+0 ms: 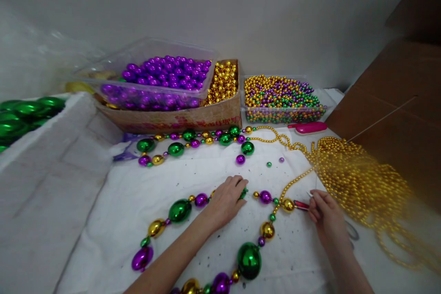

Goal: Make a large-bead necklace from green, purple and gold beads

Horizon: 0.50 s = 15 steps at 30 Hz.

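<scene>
My left hand [227, 197] is closed over a green bead [243, 193], mostly hidden by its fingers, in a strand of green, gold and purple beads [179, 210]. My right hand [325, 211] pinches a thin pale thread or needle tip [309, 195], too fine to tell which. Between the hands lie a purple bead [265, 197] and a gold bead [288, 205]. Beside the right fingers is a red-handled tool [302, 205], partly hidden. A second run of large beads [249, 260] curves toward the front and joins a gold bead chain [292, 182].
Behind stand a clear tub of purple beads [206, 83], a cardboard box [193, 119] with gold beads and a tub of mixed small beads [265, 115]. A finished-looking strand [189, 135], a pink tool [311, 127] and a gold chain heap [361, 174] lie around the white cloth [131, 202].
</scene>
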Each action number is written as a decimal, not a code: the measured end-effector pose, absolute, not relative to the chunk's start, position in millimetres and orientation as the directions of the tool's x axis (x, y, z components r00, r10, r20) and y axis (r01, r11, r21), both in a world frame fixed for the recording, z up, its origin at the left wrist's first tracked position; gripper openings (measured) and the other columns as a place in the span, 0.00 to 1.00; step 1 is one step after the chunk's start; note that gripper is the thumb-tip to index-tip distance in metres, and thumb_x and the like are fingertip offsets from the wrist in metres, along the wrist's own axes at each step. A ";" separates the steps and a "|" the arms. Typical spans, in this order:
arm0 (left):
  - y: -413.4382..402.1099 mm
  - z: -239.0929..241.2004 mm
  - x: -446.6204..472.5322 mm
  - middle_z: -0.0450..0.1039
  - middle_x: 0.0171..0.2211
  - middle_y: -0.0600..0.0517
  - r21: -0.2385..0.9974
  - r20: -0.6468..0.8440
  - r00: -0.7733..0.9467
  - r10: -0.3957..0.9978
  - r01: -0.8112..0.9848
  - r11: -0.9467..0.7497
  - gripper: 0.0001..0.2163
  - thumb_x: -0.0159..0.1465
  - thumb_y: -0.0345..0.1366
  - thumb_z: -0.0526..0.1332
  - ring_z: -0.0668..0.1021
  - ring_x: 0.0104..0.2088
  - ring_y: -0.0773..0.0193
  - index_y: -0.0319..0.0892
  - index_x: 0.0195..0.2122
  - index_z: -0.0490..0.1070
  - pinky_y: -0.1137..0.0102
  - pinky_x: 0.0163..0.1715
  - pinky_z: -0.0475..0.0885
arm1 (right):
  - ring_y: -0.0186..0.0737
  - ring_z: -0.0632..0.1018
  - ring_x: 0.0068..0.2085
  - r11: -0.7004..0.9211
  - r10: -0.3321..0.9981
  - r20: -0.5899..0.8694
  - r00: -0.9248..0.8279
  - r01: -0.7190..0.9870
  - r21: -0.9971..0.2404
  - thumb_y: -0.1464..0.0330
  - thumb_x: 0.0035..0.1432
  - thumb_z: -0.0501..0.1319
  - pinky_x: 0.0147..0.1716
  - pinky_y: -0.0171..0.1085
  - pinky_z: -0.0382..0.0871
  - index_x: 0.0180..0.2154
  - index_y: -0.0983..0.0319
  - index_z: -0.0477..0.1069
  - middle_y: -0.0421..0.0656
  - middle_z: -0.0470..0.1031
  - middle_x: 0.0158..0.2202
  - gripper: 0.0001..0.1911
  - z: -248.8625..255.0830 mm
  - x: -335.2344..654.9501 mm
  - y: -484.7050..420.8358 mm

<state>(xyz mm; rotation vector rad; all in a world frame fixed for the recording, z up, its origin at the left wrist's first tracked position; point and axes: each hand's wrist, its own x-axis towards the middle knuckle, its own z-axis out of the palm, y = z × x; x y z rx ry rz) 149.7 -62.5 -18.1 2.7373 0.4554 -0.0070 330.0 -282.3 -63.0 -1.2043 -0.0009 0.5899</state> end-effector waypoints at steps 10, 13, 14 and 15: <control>-61.3 -21.1 148.8 0.62 0.53 0.48 0.350 -0.040 0.952 0.304 0.298 -0.888 0.19 0.61 0.32 0.57 0.65 0.53 0.57 0.45 0.53 0.59 0.62 0.52 0.64 | 0.24 0.56 0.17 0.230 0.421 -0.297 0.857 -0.417 -0.879 0.62 0.47 0.69 0.12 0.25 0.50 0.32 0.61 0.70 0.33 0.63 0.19 0.13 -65.8 329.8 -280.5; -59.7 -22.0 150.2 0.62 0.53 0.48 0.342 -0.045 0.951 0.305 0.301 -0.890 0.19 0.61 0.32 0.57 0.65 0.54 0.57 0.46 0.53 0.59 0.62 0.53 0.63 | 0.24 0.56 0.16 0.227 0.418 -0.300 0.857 -0.418 -0.879 0.62 0.46 0.69 0.11 0.25 0.50 0.32 0.61 0.70 0.33 0.62 0.19 0.14 -66.9 328.5 -279.0; -59.1 -22.4 151.2 0.62 0.54 0.48 0.337 -0.049 0.951 0.305 0.303 -0.892 0.19 0.61 0.32 0.56 0.65 0.54 0.57 0.46 0.54 0.59 0.62 0.53 0.63 | 0.24 0.55 0.16 0.228 0.418 -0.299 0.858 -0.418 -0.880 0.62 0.46 0.69 0.11 0.25 0.50 0.32 0.61 0.70 0.33 0.62 0.19 0.14 -66.8 328.0 -278.5; -58.6 -22.6 152.2 0.61 0.55 0.47 0.329 -0.052 0.950 0.306 0.306 -0.893 0.20 0.61 0.32 0.56 0.65 0.55 0.56 0.46 0.55 0.58 0.62 0.53 0.62 | 0.24 0.55 0.16 0.228 0.418 -0.297 0.859 -0.416 -0.880 0.62 0.47 0.69 0.11 0.24 0.49 0.32 0.61 0.70 0.33 0.62 0.19 0.14 -66.5 327.6 -278.0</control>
